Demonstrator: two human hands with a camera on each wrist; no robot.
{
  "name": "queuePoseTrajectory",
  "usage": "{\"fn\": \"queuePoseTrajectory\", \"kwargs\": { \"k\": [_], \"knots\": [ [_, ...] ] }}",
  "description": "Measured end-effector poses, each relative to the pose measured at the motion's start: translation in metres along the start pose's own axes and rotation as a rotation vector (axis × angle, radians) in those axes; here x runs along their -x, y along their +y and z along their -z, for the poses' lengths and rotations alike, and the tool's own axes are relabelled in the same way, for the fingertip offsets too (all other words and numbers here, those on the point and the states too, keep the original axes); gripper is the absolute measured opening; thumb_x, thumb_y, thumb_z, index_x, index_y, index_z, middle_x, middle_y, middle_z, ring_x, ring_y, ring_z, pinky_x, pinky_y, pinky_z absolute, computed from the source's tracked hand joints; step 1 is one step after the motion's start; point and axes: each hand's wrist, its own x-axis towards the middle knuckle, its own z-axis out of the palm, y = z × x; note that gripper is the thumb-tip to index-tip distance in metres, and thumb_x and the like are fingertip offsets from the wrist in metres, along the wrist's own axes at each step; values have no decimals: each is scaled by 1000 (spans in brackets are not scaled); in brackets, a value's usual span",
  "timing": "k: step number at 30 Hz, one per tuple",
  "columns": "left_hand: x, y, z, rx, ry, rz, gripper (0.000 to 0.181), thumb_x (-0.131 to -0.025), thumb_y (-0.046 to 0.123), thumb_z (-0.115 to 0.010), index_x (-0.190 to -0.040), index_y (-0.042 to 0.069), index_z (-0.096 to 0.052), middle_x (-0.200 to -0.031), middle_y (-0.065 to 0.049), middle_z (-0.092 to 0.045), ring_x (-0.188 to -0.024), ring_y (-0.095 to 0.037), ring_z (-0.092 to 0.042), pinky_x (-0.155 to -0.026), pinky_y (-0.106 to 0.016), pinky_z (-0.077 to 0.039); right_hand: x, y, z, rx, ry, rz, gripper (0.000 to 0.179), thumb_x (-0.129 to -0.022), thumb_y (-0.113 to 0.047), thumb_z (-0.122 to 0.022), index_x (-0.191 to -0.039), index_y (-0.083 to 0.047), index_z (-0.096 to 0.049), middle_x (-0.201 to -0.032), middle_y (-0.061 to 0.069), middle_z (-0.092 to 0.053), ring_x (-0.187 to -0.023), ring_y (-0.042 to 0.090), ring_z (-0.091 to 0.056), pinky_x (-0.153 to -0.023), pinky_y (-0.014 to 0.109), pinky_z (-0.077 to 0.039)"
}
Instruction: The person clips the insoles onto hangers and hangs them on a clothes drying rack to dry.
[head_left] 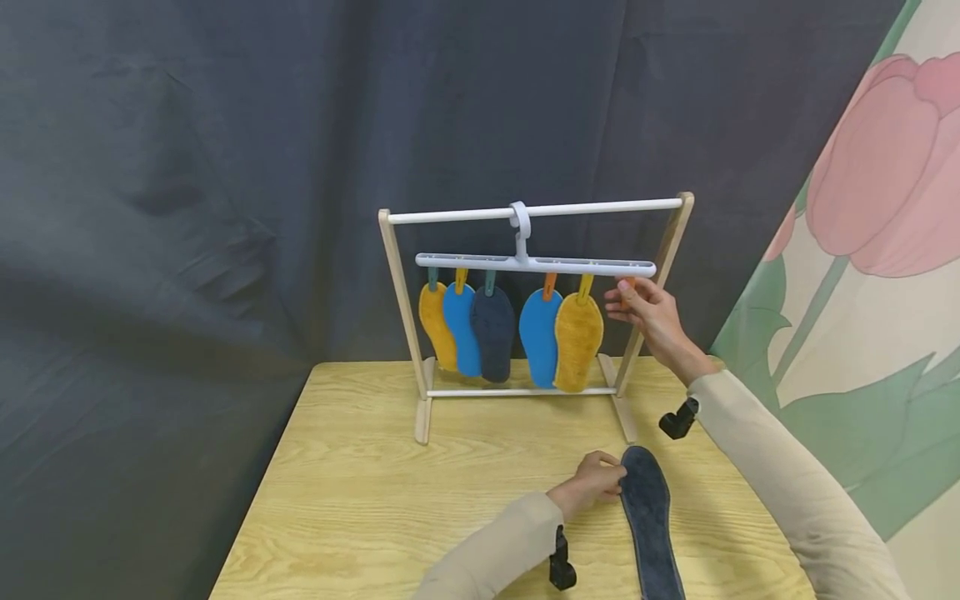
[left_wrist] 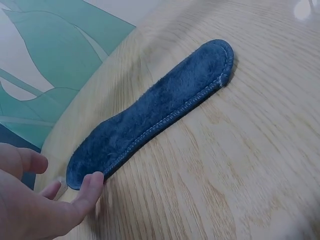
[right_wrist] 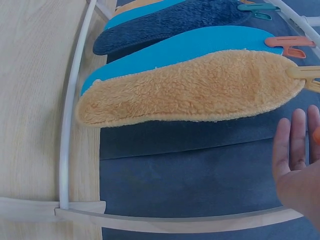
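A dark blue-grey fuzzy insole (head_left: pixel 649 521) lies on the table in front of the rack. My left hand (head_left: pixel 598 477) is at its far end, and in the left wrist view a fingertip touches the edge of the insole (left_wrist: pixel 150 112), the other fingers loosely bent. Up at the right end of the white hanger (head_left: pixel 585 266), my right hand (head_left: pixel 651 315) pinches an orange clothespin (head_left: pixel 628 285). Only a bit of that clothespin (right_wrist: pixel 316 135) shows in the right wrist view. Left of this hand hangs a yellow fuzzy insole (right_wrist: pixel 190 92) from a yellow clothespin (right_wrist: pixel 305 72).
The hanger hooks over the top bar of a wooden rack (head_left: pixel 450 217) at the table's back. Blue insoles (head_left: pixel 538 333), a dark insole (head_left: pixel 492 337) and another yellow insole (head_left: pixel 435 325) hang from clothespins. A dark curtain (head_left: pixel 225 167) stands behind, a flower-painted wall (head_left: pixel 885 183) at right.
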Motion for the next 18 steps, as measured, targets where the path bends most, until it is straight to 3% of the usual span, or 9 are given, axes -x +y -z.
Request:
{"fn": "queuePoseTrajectory", "kwargs": {
  "k": [3, 7, 10, 13, 15, 18],
  "knots": [
    [1, 2, -2, -33, -6, 1, 14, -94, 6, -64, -107, 8, -60, -92, -15, -59, -80, -29, -63, -80, -50, -57, 0, 0, 1, -2, -6, -2, 21, -101, -12, -56, -119, -2, -59, -99, 8, -71, -85, 20, -69, -85, 32, -57],
    [5, 2, 0, -268, -83, -47, 23, -96, 12, -62, -118, 11, -64, -112, -11, -61, -84, -23, -61, -76, -45, -56, 0, 0, 1, -2, -10, 2, 21, -102, -12, -56, -119, -2, -60, -99, 8, -71, -84, 20, -69, -84, 32, -57],
    [8, 1, 1, -418, -170, -71, 32, -97, 16, -60, -128, 15, -64, -139, -13, -48, -100, -22, -57, -71, -39, -52, -1, 0, 2, -6, -10, 7, 18, -102, -11, -55, -117, -5, -63, -99, 8, -71, -85, 21, -69, -84, 32, -57],
    [10, 1, 1, -430, -226, -38, 35, -97, 16, -59, -132, 12, -63, -152, -20, -27, -101, -23, -50, -64, -33, -43, -1, 0, 2, -6, -12, 9, 17, -102, -11, -55, -116, -7, -64, -99, 8, -71, -85, 21, -68, -84, 32, -57],
    [11, 1, 1, -430, -230, -1, 37, -97, 15, -59, -133, 10, -63, -155, -19, -19, -101, -24, -43, -61, -32, -37, -1, 1, 3, -4, -12, 5, 18, -102, -12, -55, -116, -7, -64, -99, 8, -70, -85, 20, -68, -84, 32, -57],
    [11, 1, 0, -439, -221, 38, 38, -97, 16, -60, -134, 8, -62, -156, -16, -18, -79, -22, -40, -57, -31, -33, -1, 1, 3, 2, -10, -3, 18, -102, -13, -56, -117, -8, -64, -99, 8, -70, -86, 20, -68, -84, 31, -57]
  ]
}}
